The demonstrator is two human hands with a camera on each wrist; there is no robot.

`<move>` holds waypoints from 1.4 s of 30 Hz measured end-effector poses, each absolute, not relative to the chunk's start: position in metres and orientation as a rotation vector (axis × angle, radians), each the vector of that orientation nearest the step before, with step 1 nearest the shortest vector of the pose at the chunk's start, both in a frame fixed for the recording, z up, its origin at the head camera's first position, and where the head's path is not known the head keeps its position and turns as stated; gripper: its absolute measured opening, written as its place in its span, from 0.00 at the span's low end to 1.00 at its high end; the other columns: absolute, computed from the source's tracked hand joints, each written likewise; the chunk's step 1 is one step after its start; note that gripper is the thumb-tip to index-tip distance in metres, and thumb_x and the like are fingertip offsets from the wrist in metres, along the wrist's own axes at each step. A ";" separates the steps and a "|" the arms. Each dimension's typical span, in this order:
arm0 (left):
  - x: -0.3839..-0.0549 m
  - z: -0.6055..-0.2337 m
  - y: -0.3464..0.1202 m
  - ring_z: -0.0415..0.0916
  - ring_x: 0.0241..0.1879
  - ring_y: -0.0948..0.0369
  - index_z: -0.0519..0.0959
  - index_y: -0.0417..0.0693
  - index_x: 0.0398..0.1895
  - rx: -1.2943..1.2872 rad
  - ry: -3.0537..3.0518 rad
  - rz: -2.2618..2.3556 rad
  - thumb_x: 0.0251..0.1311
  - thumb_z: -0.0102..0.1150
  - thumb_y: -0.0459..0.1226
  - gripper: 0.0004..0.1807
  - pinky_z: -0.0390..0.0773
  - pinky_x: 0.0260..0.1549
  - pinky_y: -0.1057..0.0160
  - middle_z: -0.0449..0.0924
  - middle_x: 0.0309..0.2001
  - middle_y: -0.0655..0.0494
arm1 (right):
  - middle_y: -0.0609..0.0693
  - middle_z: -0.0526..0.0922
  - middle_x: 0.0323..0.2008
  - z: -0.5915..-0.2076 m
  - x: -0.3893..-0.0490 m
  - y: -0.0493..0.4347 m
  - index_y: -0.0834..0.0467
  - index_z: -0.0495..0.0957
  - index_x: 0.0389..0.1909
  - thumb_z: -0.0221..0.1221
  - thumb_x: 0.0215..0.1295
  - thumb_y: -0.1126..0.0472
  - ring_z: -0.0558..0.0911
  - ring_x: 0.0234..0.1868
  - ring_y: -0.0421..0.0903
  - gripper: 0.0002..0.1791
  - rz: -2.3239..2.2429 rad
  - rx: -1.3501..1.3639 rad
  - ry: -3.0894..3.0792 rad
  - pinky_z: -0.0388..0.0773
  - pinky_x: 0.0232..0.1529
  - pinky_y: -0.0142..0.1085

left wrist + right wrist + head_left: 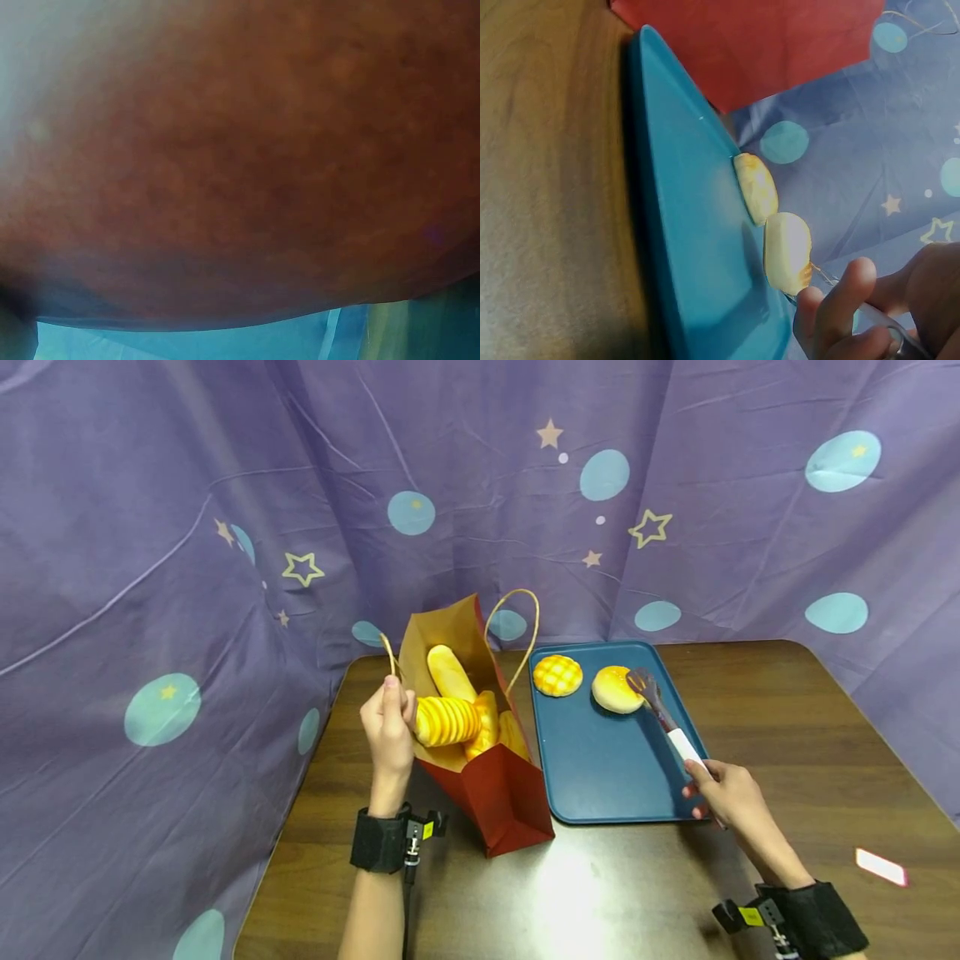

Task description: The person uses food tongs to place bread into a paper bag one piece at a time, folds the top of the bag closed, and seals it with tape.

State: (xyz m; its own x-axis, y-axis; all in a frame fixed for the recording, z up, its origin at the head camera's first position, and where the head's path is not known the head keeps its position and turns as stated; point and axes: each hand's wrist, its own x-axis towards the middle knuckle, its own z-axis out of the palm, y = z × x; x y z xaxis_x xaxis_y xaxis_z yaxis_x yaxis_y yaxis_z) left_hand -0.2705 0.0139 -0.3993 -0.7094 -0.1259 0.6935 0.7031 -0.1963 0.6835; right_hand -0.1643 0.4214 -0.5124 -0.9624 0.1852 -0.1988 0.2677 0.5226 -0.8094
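Note:
My left hand [388, 727] grips one cord handle of a red paper bag [498, 802] at its left edge. Inside the bag are several breads, among them a ridged roll [447, 721] and a long plain roll [450, 674]. My right hand [731, 795] holds tongs [684, 747] by their white handle, brown tips at the right side of a round bun [615, 691] on the blue tray [600, 768]. To the left lies a bun with a crosshatched top [558, 676]. In the right wrist view the bun [786, 253] is at the tong tips. The left wrist view is mostly filled by a blurred brownish surface.
The bag stands close against the tray's left side, its other cord handle [537, 618] arching above the tray corner. A small white card with a pink edge [881, 867] lies on the wooden table [787, 718] at right. A purple curtain [480, 460] hangs behind.

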 end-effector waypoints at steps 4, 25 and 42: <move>-0.272 -0.399 0.013 0.42 0.11 0.64 0.50 0.38 0.14 -0.673 -1.514 -1.956 0.77 0.39 0.39 0.29 0.42 0.10 0.67 0.46 0.10 0.55 | 0.51 0.82 0.27 -0.495 -0.162 0.418 0.74 0.68 0.59 0.44 0.81 0.45 0.79 0.17 0.44 0.33 -1.529 0.374 2.654 0.72 0.12 0.37; -0.270 -0.397 0.008 0.42 0.11 0.64 0.51 0.38 0.14 -0.654 -1.524 -1.959 0.76 0.38 0.36 0.27 0.42 0.11 0.66 0.47 0.10 0.56 | 0.44 0.82 0.25 -0.369 -0.154 0.345 0.59 0.76 0.48 0.51 0.79 0.56 0.75 0.11 0.45 0.11 -2.015 -0.107 2.793 0.67 0.07 0.38; -0.268 -0.395 0.012 0.41 0.13 0.64 0.50 0.39 0.15 -0.681 -1.511 -2.008 0.77 0.38 0.36 0.27 0.41 0.12 0.66 0.44 0.12 0.54 | 0.48 0.83 0.28 -0.341 -0.172 0.280 0.56 0.79 0.50 0.58 0.75 0.56 0.76 0.12 0.36 0.10 -1.610 -0.389 3.210 0.66 0.11 0.30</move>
